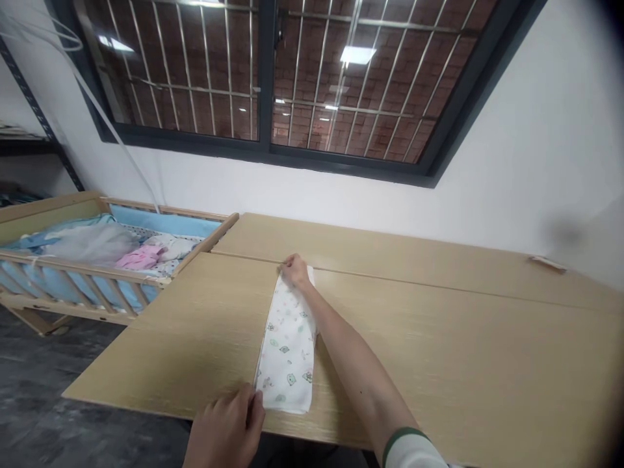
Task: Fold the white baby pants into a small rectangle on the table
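A narrow folded white cloth [287,341] with small printed figures lies lengthwise on the light wooden table [439,338]. My right hand [294,269] reaches across to its far end, fingers closed in a pinch on the cloth's far edge. My left hand [228,429] sits at the near end by the table's front edge, fingers curled against the cloth's near left corner.
A wooden baby crib [97,260] with blue lining and pink and white fabrics stands left of the table. A small flat object [548,262] lies at the table's far right. A barred window [273,78] fills the white wall behind. Dark floor lies at lower left.
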A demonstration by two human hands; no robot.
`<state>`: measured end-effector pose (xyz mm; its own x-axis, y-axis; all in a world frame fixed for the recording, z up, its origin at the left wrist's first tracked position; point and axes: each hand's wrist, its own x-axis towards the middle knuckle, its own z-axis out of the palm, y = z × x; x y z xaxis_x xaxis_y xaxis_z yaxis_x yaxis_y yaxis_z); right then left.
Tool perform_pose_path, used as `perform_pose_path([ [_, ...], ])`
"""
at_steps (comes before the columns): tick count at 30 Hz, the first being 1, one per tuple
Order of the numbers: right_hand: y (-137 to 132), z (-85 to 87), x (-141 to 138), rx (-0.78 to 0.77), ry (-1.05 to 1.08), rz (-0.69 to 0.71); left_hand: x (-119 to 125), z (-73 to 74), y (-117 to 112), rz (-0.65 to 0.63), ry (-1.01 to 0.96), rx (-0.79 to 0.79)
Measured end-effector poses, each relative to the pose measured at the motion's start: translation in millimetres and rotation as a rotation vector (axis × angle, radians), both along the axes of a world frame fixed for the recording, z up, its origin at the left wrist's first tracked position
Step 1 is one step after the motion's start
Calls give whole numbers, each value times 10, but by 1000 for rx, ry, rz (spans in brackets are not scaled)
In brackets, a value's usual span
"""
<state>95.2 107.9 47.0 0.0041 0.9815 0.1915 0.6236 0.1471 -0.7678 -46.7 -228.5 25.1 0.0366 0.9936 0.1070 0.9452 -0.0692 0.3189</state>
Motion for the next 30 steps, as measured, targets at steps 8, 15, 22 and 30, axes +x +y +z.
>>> perform_pose_path([
  [8, -887, 398, 23, 139, -131, 561, 241, 54, -74, -221, 26, 641],
  [15, -2115, 512, 251, 103, -347, 1226, 477, -196, -62, -300, 162, 716],
  [22, -2102, 290, 541, -9, -456, 1218, 471, -548, -93, -324, 306, 859],
  [30, -1021, 106, 654, 2, -589, 921, 443, -449, -91, -343, 415, 815],
])
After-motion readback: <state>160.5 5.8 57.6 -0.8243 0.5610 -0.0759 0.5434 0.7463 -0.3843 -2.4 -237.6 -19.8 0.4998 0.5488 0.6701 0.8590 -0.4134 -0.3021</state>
